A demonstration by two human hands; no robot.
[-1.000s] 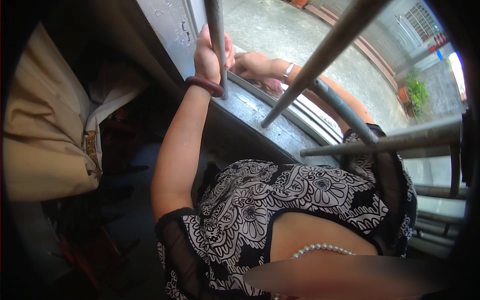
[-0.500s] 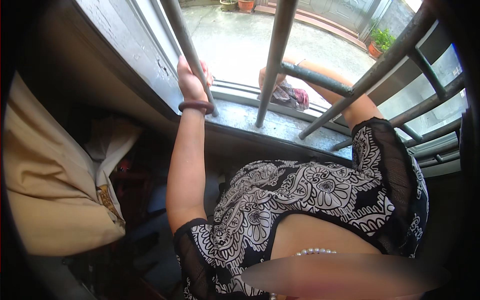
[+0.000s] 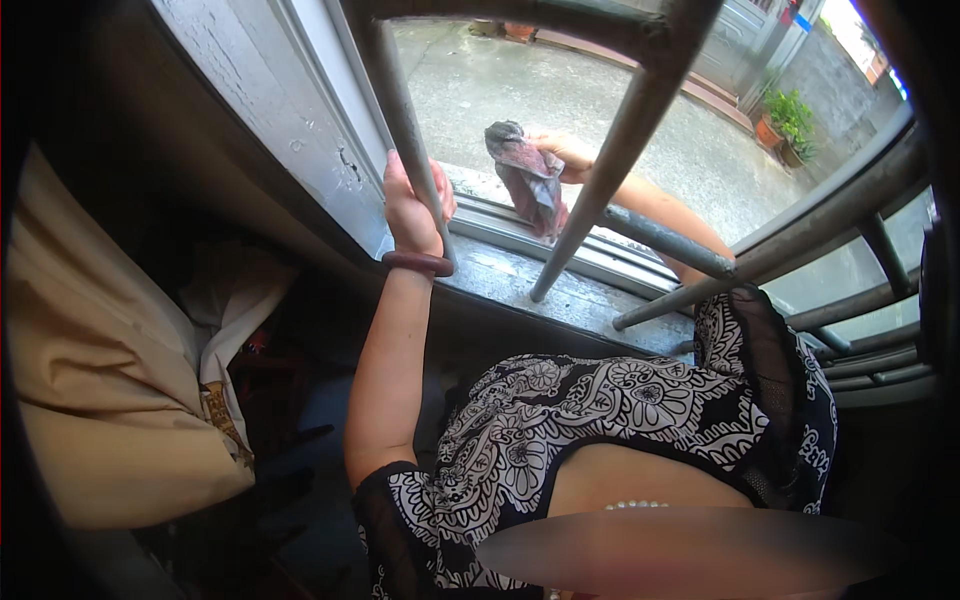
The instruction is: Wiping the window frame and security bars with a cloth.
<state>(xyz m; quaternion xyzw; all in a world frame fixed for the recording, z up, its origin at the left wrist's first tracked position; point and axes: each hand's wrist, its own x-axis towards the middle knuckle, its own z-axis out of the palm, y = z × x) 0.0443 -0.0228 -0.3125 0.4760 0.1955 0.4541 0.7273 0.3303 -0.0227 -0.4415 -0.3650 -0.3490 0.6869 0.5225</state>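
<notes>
My left hand [image 3: 412, 208] is wrapped round an upright grey metal window bar [image 3: 395, 100], just above the sill. A dark red bangle [image 3: 418, 264] circles that wrist. My right arm reaches out between the bars on the right, and my right hand [image 3: 562, 155] grips a crumpled cloth [image 3: 530, 180], grey and dull red. The cloth hangs beyond the bars, over the outer side of the window track [image 3: 600, 245]. Part of the right forearm is hidden behind the bars.
More metal bars [image 3: 640, 120] and cross-pieces stand between me and the outside. Below them runs a worn grey sill [image 3: 580, 305]. A beige curtain [image 3: 110, 380] hangs at the left. Outside lie a concrete yard [image 3: 480, 80] and a potted plant [image 3: 788, 118].
My right hand has lifted the cloth from low by the track, up and outward, so more of it shows. My left hand keeps its hold on the bar. The whole view has shifted.
</notes>
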